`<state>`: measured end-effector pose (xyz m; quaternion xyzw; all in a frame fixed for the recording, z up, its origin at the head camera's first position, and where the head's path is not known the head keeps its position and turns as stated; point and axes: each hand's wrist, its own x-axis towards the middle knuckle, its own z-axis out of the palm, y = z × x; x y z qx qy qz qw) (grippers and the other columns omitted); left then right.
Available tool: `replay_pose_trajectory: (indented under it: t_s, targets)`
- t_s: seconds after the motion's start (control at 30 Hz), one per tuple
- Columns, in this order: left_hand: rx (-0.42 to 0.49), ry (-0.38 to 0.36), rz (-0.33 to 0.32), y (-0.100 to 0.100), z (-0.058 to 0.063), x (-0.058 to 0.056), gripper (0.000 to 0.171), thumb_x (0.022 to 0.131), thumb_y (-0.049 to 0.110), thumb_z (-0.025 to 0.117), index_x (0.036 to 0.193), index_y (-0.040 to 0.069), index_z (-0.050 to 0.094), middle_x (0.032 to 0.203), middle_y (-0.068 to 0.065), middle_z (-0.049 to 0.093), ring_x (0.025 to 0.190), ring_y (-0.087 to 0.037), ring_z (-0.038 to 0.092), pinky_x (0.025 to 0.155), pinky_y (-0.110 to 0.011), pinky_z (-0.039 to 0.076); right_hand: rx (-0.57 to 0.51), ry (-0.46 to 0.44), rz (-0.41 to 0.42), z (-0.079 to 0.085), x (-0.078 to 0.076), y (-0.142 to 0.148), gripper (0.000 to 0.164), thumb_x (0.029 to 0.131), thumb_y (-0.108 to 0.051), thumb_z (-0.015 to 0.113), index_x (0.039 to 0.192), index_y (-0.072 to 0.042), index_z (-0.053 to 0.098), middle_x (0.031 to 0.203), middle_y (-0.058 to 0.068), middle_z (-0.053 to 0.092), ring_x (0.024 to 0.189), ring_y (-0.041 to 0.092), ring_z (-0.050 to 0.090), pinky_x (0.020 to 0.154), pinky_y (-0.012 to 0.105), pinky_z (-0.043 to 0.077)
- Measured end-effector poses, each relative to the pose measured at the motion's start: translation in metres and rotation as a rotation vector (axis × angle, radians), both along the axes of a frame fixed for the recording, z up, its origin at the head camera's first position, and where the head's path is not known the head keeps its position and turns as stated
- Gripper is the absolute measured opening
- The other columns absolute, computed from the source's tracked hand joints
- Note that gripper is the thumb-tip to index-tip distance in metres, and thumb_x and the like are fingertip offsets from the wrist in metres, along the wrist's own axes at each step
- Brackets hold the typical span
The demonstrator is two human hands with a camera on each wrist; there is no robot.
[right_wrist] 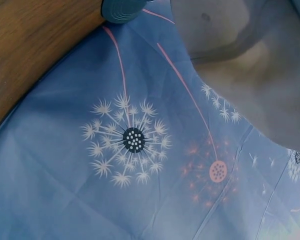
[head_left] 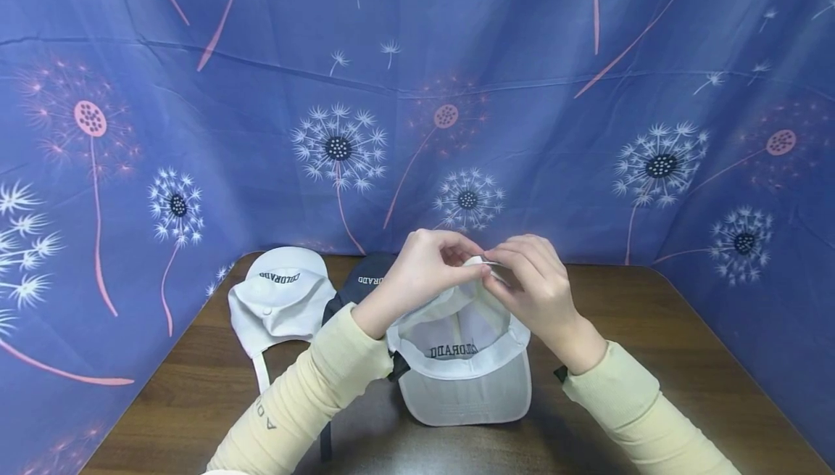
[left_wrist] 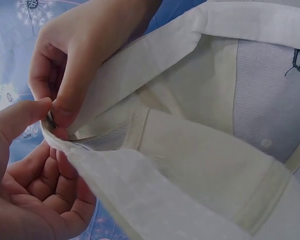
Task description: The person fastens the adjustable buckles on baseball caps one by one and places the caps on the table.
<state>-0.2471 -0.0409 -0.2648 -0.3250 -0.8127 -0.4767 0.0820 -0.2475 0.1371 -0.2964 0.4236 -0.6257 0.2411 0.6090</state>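
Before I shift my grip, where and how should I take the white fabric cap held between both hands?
On the white fabric cap, I'd pinch the wide curved brim from the near side: it juts toward you, uncovered, while the left hand and right hand pinch the far edge.

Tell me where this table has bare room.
The brown wooden table is widest open right of the pale-yellow right sleeve. A narrower patch, near left, is bordered by the table's left edge, the leftmost white fabric cap and the left sleeve. Centre-left is crowded: that cap, a dark cap and the greyish-brimmed white cap between left hand and right hand.
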Motion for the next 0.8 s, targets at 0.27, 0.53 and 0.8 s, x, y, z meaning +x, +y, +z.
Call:
replay_pose_trajectory:
  t_s: [0.27,0.53,0.8]
  targets:
    - [0.044,0.016,0.005,-0.004,-0.008,0.003,0.021,0.079,0.025,0.077,0.096,0.013,0.073,0.077,0.007,0.067,0.067,-0.007,0.059,0.061,-0.023,0.05,-0.04,0.017,0.004,0.001,0.001,0.004,0.02,0.082,-0.013,0.068,0.073,0.005,0.068,0.069,0.015,0.065,0.063,0.032,0.06,0.069,0.044,0.048]
    - [0.061,-0.014,0.009,-0.01,-0.02,0.005,0.018,0.078,0.023,0.077,0.092,0.014,0.072,0.076,0.007,0.067,0.065,-0.008,0.059,0.059,-0.024,0.05,-0.044,0.021,0.028,0.001,0.0,0.005,0.013,0.078,-0.006,0.066,0.071,0.006,0.068,0.067,0.016,0.065,0.059,0.032,0.058,0.067,0.045,0.048]
    - [0.104,-0.025,-0.024,-0.014,-0.027,0.004,0.018,0.079,0.025,0.077,0.094,0.016,0.072,0.078,0.008,0.067,0.066,-0.008,0.06,0.059,-0.025,0.05,-0.038,0.033,0.058,0.003,0.003,0.006,0.015,0.079,-0.004,0.067,0.069,0.007,0.068,0.063,0.016,0.064,0.056,0.032,0.058,0.066,0.045,0.047]
